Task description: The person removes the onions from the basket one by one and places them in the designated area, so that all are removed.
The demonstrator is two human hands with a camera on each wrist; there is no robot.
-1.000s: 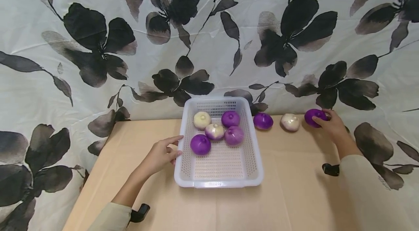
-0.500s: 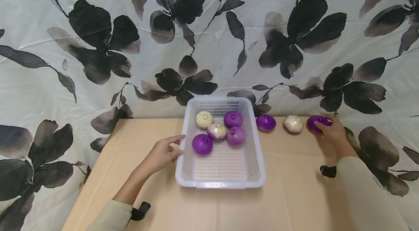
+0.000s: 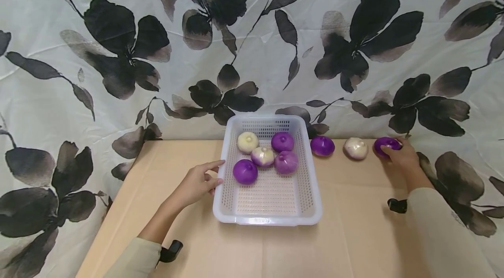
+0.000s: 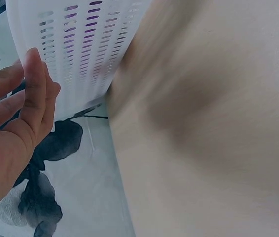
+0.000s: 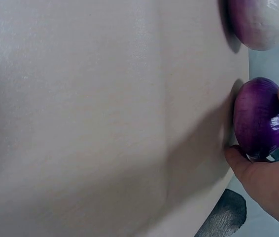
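At the right end of a row along the table's back edge, my right hand (image 3: 407, 160) holds a deep purple onion (image 5: 259, 118). Thumb and fingers sit around its sides, and it appears to rest on the table. To its left in the row are a whitish-purple onion (image 3: 355, 149) and another purple onion (image 3: 322, 146), close to the basket. My left hand (image 3: 198, 184) touches the left rim of the white plastic basket (image 3: 267, 220) with fairly straight fingers. Inside the basket lie a pale onion (image 3: 247, 142), a white-and-purple onion (image 3: 262, 156) and several purple onions (image 3: 245, 172).
The tan table (image 3: 354, 234) meets a floral cloth backdrop (image 3: 275, 50) just behind the basket and the row. In the left wrist view, the slotted basket wall (image 4: 75, 54) rises beside the hand. A black strap device (image 3: 397, 205) sits at the right wrist.
My right hand has lowered slightly with the purple onion, down to the table beside the whitish one. The left hand stays at the basket rim. The head view has shifted a little.
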